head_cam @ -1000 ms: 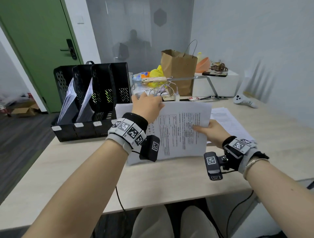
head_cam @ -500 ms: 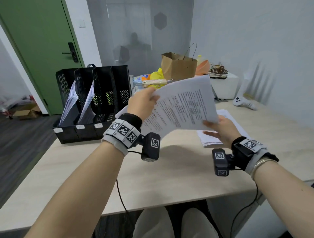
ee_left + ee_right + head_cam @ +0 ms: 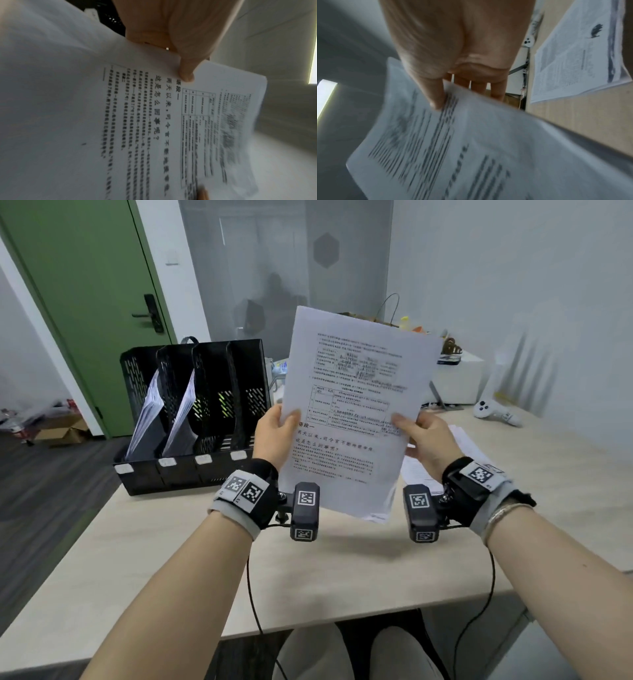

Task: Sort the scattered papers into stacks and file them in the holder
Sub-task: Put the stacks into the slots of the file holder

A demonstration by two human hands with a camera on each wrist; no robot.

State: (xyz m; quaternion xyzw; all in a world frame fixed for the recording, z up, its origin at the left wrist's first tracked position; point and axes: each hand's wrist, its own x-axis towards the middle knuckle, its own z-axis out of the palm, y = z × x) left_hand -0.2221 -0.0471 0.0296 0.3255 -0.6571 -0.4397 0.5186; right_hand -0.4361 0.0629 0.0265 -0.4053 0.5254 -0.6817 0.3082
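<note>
You hold a sheaf of printed papers (image 3: pixel 352 412) upright above the counter (image 3: pixel 342 570), your left hand (image 3: pixel 274 436) pinching its left edge and your right hand (image 3: pixel 424 440) pinching its right edge, thumbs on the printed face. The black holder (image 3: pixel 191 419) stands to your left with papers in its two leftmost slots. More papers (image 3: pixel 578 50) lie flat on the counter by your right hand.
</note>
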